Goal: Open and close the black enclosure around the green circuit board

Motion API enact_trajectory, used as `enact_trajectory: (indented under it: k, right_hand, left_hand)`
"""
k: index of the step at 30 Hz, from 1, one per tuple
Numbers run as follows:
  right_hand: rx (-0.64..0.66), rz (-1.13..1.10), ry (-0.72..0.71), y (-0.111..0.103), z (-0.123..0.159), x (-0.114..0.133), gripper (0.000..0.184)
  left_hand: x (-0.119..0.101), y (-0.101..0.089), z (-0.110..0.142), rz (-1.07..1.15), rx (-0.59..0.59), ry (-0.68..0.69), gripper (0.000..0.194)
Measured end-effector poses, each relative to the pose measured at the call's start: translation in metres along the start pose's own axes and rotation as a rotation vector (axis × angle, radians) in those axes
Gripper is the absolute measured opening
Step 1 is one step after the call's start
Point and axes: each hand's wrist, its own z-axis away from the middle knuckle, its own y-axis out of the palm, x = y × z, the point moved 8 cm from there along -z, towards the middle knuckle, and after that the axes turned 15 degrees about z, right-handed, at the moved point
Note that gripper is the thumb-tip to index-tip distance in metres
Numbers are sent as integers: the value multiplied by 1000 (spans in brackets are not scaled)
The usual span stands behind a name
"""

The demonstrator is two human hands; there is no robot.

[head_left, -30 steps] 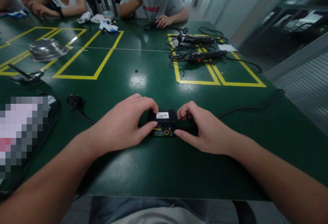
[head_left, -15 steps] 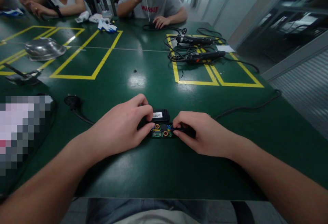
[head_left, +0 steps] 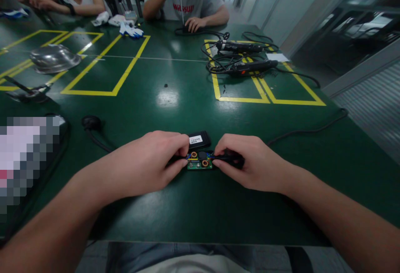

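Observation:
A small green circuit board (head_left: 198,160) with copper coils lies on the green table (head_left: 175,81) right in front of me. My left hand (head_left: 150,162) pinches its left end, fingers closed. My right hand (head_left: 250,162) grips its right end, where a black piece and a black cable (head_left: 306,130) join it. Just behind the board lies a black cover (head_left: 199,139) with a white label, touching neither hand as far as I can see.
A black plug and cord (head_left: 92,124) lie to the left. Two black power tools (head_left: 246,58) with tangled cords sit far right inside yellow tape boxes. A metal bowl (head_left: 53,58) and gloves (head_left: 131,31) lie far left. Two people sit across the table.
The black cover has come off the board and now lies behind it. The circuit board is exposed between my hands, and both hands have drawn slightly towards me.

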Motion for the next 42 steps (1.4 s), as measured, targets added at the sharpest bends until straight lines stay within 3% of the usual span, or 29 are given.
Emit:
enact_trajectory:
  k: [4,25,33,39,42]
  right_hand:
    - [-34,-35,-19,-9,-1,2,7]
    - [65,-97,25,0,-2,-5,12]
    - [144,-122,160,5,-4,-13,7]
    - [69,-127,139,6,-2,-10,41]
    - [85,-122,124,8,-1,-8,45]
  left_hand:
    - [-5,-7,3,19,-27,33,11]
    - [8,-1,-2,45,45,16,12]
    - [10,-6,-3,51,24,66,15]
    - [5,-14,-9,22,-148,151,32]
    - [10,-7,-15,-44,-136,156,41]
